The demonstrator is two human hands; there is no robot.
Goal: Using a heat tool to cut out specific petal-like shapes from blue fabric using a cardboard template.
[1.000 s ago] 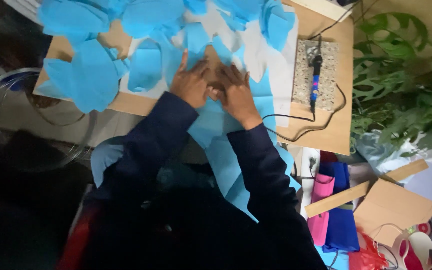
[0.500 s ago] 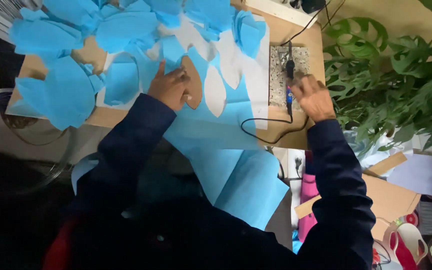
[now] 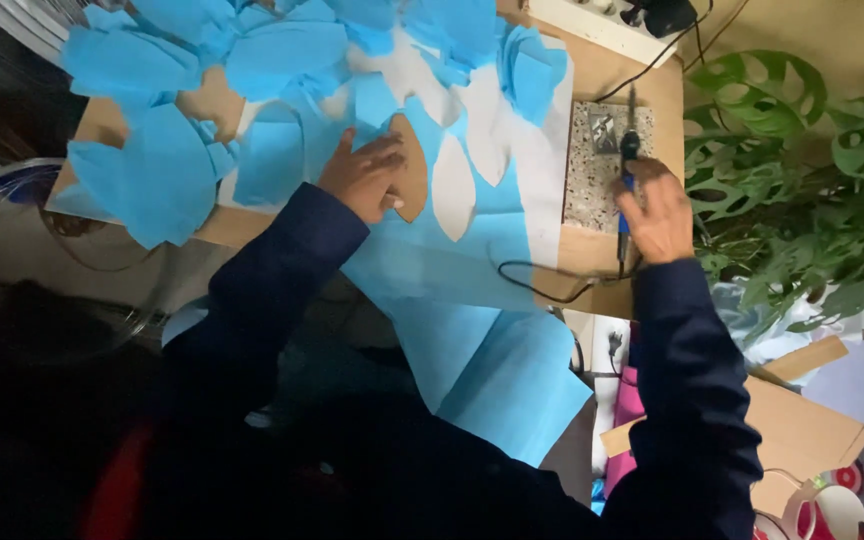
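My left hand [image 3: 364,176] lies flat with fingers spread on a brown petal-shaped cardboard template [image 3: 412,185]. The template rests on a large blue paper sheet [image 3: 452,275], which has petal-shaped holes cut in it. My right hand [image 3: 658,215] is out to the right, closed around the blue handle of a corded pen-shaped tool [image 3: 629,150]. The tool's tip lies on a speckled stone tile [image 3: 590,180]. Its black cable [image 3: 542,290] loops across the wooden board [image 3: 592,70].
Several cut blue paper petals [image 3: 152,170] are piled at the board's left and top. A leafy green plant [image 3: 802,170] stands close on the right. Cardboard pieces [image 3: 802,430] and pink and blue items [image 3: 632,400] lie below right. A wire fan guard [image 3: 12,200] sits at the left.
My right hand left the template beside my left hand, swung right to the tile and closed on the tool. The left hand stayed on the template.
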